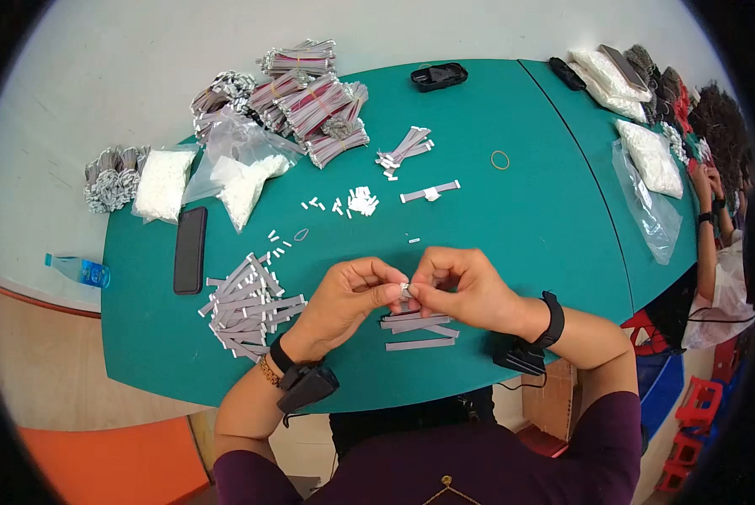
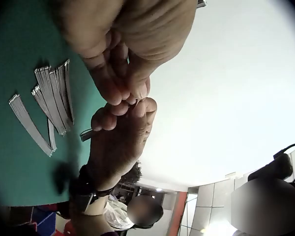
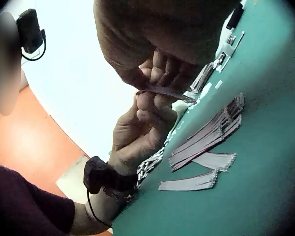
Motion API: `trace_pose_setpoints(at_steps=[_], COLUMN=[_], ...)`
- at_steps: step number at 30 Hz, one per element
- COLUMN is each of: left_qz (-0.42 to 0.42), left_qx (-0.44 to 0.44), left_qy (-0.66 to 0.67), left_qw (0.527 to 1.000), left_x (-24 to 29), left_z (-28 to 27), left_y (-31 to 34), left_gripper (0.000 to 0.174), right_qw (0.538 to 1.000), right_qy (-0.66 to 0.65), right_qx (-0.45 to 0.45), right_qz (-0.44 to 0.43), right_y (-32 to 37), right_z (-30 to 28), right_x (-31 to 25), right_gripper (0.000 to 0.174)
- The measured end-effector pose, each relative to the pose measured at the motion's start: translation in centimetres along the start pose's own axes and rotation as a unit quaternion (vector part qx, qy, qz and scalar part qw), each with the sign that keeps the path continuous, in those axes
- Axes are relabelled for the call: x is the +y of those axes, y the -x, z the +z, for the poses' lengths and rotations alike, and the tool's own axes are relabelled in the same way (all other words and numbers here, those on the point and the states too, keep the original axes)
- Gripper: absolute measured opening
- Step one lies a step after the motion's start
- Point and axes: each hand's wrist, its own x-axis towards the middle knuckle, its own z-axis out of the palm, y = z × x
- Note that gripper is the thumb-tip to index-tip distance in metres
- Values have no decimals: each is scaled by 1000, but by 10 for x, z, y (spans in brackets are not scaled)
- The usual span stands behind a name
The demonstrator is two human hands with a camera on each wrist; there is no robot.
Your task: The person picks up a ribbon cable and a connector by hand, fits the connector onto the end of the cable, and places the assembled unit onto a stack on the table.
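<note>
Over the near part of the table, my left hand (image 1: 339, 307) and right hand (image 1: 471, 293) meet fingertip to fingertip. Between thumbs and fingers both pinch a short grey ribbon cable (image 3: 164, 92), with a small white piece (image 1: 406, 290) showing at its end in the head view. Fingers cover much of the cable; its other end pokes out beside the right hand in the left wrist view. Several flat ribbon cables (image 1: 421, 344) lie on the table just below the hands. Left of the left hand spreads a heap of ribbon cables (image 1: 247, 311) with white ends.
Small white pieces (image 1: 362, 201) are scattered mid-table, near a taped ribbon cable (image 1: 432, 194). Farther back lie bundled cables (image 1: 314, 105), bags of white pieces (image 1: 164, 183) and a black case (image 1: 439, 77). A phone (image 1: 190, 251) lies at left. Another person's arm (image 1: 707, 244) is at far right.
</note>
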Motion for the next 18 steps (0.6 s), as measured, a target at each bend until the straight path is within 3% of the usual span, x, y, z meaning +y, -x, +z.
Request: trace_pose_setpoints(at_steps=[6, 18], left_qz=[-16, -21], left_qx=[-25, -36], left_qy=[44, 46], left_qw=[999, 998], left_x=[-1, -2], left_z=[-5, -4], left_y=[0, -1], left_gripper=[10, 10], right_qw=[999, 999], right_qy=[-22, -15], right_qx=[-30, -25], right_qz=[40, 40], right_y=[-2, -1], right_z=[-3, -3], right_x=[-6, -8], right_gripper=[7, 8])
